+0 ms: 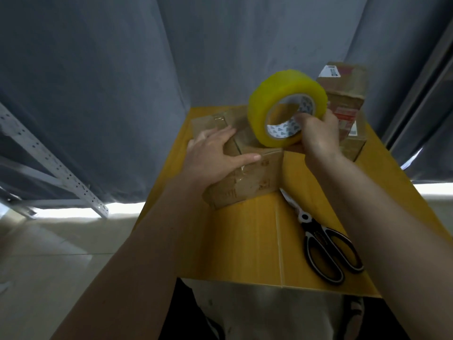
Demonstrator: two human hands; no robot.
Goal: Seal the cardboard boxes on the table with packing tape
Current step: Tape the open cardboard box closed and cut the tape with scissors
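Observation:
A small cardboard box lies on the yellow table, a little left of its middle. My left hand rests flat on the box's top with straight fingers, the thumb along its near edge. A strip of clear tape crosses the box's top. My right hand grips a large yellow roll of packing tape with fingers through its core, holding it just above the box's far right part. A second, taller cardboard box with printed labels stands at the far right, partly hidden by the roll and my right hand.
Black-handled scissors lie shut on the table's near right. Grey curtains hang behind the table. A white perforated metal rack frame leans at the left over a pale tiled floor.

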